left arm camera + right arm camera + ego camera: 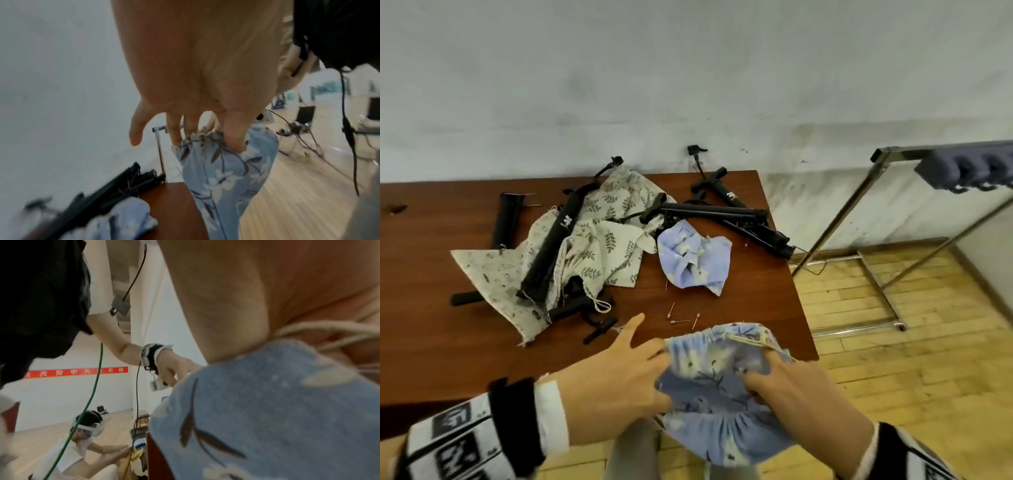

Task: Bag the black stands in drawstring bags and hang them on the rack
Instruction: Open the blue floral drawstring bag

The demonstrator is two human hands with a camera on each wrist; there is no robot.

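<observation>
A blue floral drawstring bag (717, 387) hangs off the table's near right corner, held by both hands. My left hand (616, 373) pinches its left rim, index finger stretched out; in the left wrist view the fingers (234, 138) dig into the gathered mouth of the bag (222, 175). My right hand (791, 380) grips the right rim, and in the right wrist view the cord (329, 331) runs by the palm over the bag (267, 410). Several black stands (709, 214) lie on the table. The metal rack (887, 205) stands to the right.
On the brown table (431, 315) lie cream leaf-print bags (599, 240) draped over stands, a second blue bag (693, 257) and small loose pins (681, 317). Dark blue bags (969, 171) hang on the rack. Another person (86, 443) is seated far off on the wooden floor.
</observation>
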